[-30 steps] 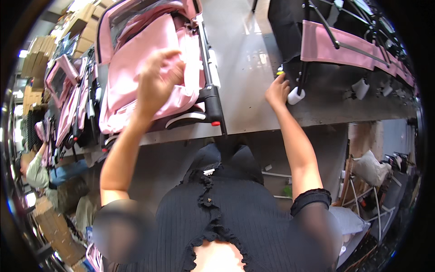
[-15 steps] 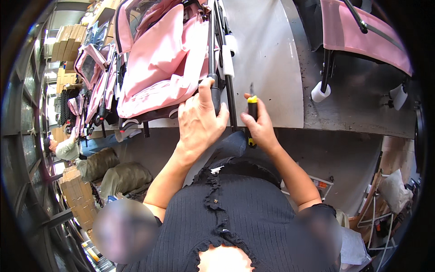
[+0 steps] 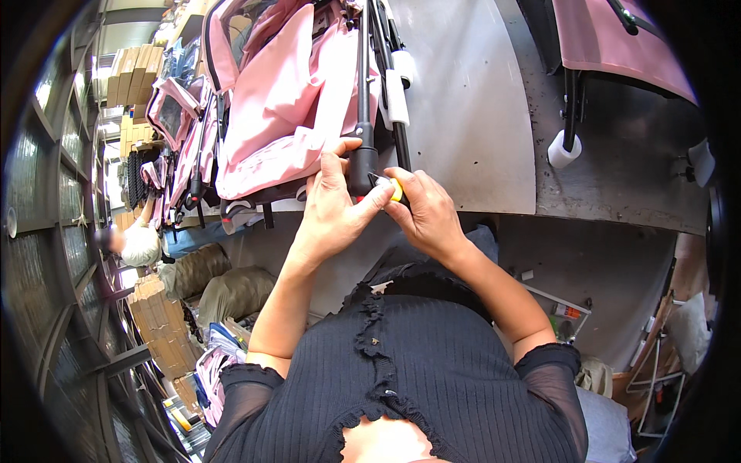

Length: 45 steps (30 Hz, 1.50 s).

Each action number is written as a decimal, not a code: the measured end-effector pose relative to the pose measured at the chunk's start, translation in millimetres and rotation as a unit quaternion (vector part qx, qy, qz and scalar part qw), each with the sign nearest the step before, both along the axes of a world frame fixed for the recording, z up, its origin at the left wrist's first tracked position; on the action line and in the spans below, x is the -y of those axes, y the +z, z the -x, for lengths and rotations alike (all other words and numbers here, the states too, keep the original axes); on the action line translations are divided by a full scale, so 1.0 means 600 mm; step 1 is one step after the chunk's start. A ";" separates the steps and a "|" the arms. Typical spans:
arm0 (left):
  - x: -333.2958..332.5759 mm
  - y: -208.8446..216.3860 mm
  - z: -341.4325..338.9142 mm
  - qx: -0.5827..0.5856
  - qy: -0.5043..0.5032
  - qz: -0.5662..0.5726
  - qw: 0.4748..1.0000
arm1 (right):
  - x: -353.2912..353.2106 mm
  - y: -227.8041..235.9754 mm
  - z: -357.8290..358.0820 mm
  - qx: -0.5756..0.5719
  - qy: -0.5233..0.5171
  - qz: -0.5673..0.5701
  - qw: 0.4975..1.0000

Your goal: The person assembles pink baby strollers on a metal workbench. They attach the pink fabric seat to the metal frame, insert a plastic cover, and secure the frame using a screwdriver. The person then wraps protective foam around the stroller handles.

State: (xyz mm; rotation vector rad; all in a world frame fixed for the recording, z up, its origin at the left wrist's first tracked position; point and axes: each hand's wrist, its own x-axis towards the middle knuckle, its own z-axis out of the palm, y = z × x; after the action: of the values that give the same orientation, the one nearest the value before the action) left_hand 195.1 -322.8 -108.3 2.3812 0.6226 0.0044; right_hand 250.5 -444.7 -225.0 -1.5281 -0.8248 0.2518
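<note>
A folded stroller with pink fabric (image 3: 270,116) lies on the table, its black frame tubes running toward me. My left hand (image 3: 332,212) grips the thick black end fitting (image 3: 362,163) of one tube, fingers on its left side and the thumb near its lower end. In my right hand (image 3: 432,218) is a screwdriver (image 3: 397,190) with a black and yellow handle, mostly covered by the fingers. Its shaft points left at the fitting's lower right side, close to my left thumb; whether the tip touches is hard to make out.
The grey metal table (image 3: 463,116) ends just in front of my body. Another pink stroller (image 3: 625,46) with white-wrapped legs stands at the right. More folded strollers (image 3: 181,131), cardboard boxes (image 3: 158,324) and a co-worker (image 3: 143,243) are at the left.
My right hand has moved left with the screwdriver, bringing it from upright beside the tubes to the end fitting. The left hand has shifted down to the fitting's end.
</note>
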 end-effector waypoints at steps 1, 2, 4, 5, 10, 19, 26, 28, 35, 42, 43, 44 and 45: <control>0.001 -0.001 -0.001 -0.001 0.026 0.038 0.999 | -0.001 0.001 0.000 0.001 -0.007 0.006 1.000; 0.002 -0.003 -0.001 0.008 0.038 0.071 0.997 | -0.002 0.001 0.001 0.002 -0.003 0.013 1.000; 0.003 -0.005 -0.003 -0.013 0.036 0.004 0.999 | -0.004 0.001 0.002 0.000 -0.007 0.016 1.000; 0.003 -0.006 -0.004 -0.019 0.029 -0.033 0.999 | -0.005 0.000 0.002 -0.005 -0.009 0.010 1.000; 0.008 -0.015 -0.007 -0.007 0.060 -0.031 0.998 | -0.015 -0.007 0.006 -0.013 -0.022 0.008 1.000; 0.022 -0.005 -0.024 0.007 0.048 -0.121 0.991 | 0.000 0.001 0.028 -0.212 -0.067 -0.031 0.974; -0.009 0.041 0.072 0.158 -0.133 -0.073 0.976 | 0.033 0.079 0.062 -0.320 0.087 -0.124 0.935; -0.040 0.059 0.115 0.196 -0.103 0.128 0.967 | 0.009 0.104 0.080 -0.245 0.210 -0.057 0.945; -0.233 0.049 0.325 0.321 0.041 0.167 0.931 | -0.183 0.166 0.189 -0.227 0.371 0.055 0.899; -0.427 -0.042 0.465 0.361 0.296 0.294 0.834 | -0.331 0.267 0.224 -0.288 0.271 0.201 0.896; -0.445 -0.053 0.449 0.340 0.330 0.314 0.823 | -0.342 0.284 0.223 -0.260 0.252 0.190 0.913; -0.459 -0.063 0.431 0.341 0.302 0.417 0.787 | -0.353 0.300 0.222 -0.221 0.238 0.230 0.917; -0.470 -0.074 0.410 0.294 0.309 0.535 0.729 | -0.364 0.315 0.222 -0.179 0.226 0.256 0.923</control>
State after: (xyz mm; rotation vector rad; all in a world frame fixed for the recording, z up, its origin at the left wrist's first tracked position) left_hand -51.1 -40.7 -152.9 0.8850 0.7691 0.5256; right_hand 117.4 -226.1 -36.3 -1.6758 -0.8429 1.1309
